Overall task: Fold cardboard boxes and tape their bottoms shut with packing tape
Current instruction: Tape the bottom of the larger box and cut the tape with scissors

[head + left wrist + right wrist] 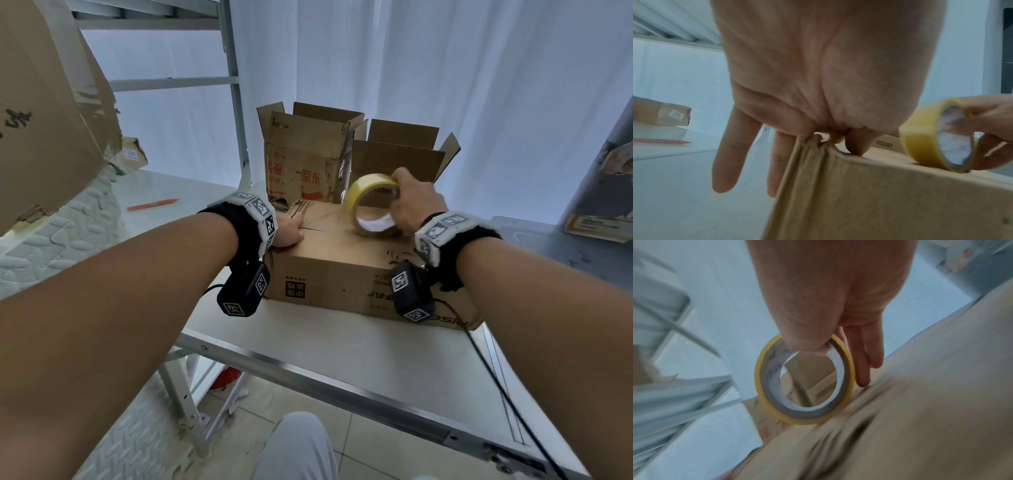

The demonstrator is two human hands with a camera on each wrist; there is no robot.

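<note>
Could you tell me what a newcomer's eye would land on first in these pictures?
Most likely the yellow tape roll, standing on edge on the closed cardboard box at the middle of the table, in the grip of the right hand. Next, the left hand pressing on the box's left edge, then the two open boxes standing behind it.

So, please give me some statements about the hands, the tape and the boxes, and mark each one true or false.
1. The right hand holds the yellow tape roll on the closed box. True.
2. The left hand lies flat on the table. False: it presses the box's left edge.
3. Two open boxes stand behind the closed box. True.
4. The orange pen lies on top of the closed box. False: it lies on the table, far left.
</note>
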